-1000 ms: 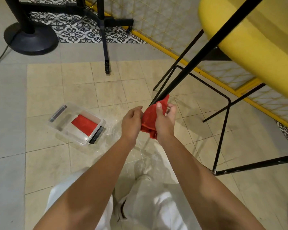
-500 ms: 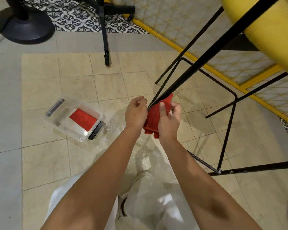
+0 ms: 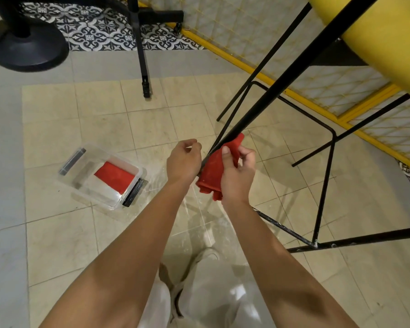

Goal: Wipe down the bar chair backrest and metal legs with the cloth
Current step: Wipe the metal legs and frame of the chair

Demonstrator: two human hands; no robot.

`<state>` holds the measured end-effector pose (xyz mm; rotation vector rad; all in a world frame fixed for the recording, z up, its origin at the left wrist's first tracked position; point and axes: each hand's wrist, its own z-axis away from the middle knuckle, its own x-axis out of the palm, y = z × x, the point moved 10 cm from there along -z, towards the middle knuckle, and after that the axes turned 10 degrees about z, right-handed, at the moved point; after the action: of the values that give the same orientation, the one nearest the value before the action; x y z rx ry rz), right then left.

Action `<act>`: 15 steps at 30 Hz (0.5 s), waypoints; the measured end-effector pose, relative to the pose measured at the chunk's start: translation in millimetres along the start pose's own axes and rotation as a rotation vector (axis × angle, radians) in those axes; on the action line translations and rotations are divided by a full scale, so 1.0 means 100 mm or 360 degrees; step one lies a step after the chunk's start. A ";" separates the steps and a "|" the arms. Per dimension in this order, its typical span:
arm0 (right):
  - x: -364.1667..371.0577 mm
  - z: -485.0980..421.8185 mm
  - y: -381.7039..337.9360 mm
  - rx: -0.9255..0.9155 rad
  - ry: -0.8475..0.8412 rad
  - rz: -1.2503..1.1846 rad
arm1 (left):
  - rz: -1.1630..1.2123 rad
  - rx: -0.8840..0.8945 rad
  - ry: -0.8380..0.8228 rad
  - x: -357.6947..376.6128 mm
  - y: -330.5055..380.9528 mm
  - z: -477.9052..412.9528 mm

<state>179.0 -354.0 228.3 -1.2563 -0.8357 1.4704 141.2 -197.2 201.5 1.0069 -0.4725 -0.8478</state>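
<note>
Right hand (image 3: 237, 176) grips the red cloth (image 3: 211, 171), thumb on its front and fingers curled behind, the cloth bunched round a black metal leg (image 3: 294, 67) just left of the palm. Left hand (image 3: 184, 159) sits close beside the leg with curled fingers; whether it holds anything cannot be told. Plain red and crumpled into thick folds, the cloth lies along the slanted leg, its upper corner pointing up-right toward the yellow seat (image 3: 388, 39).

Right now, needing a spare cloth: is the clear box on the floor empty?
No, a folded red cloth lies inside the clear box.
</note>
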 end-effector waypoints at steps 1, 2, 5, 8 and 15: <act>0.06 0.01 0.04 0.0032 0.0008 0.0011 | -0.0062 0.0030 0.0013 -0.02 0.01 -0.01; 0.11 0.02 0.10 0.0066 0.0013 0.0052 | -0.0116 0.0055 0.0023 -0.04 0.02 -0.02; 0.23 0.05 0.30 0.0184 -0.0028 0.0184 | -0.0192 0.0106 0.0027 -0.06 0.04 -0.02; 0.28 0.03 0.46 0.0338 -0.0157 0.0215 | -0.0234 0.0123 -0.0008 -0.03 0.04 -0.01; 0.15 -0.05 0.22 0.0105 -0.0111 0.0157 | -0.0263 0.0116 -0.0035 -0.01 0.04 0.00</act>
<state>178.7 -346.3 202.7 -1.2172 -0.7740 1.6158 141.8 -195.1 205.4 1.1155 -0.4459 -0.9960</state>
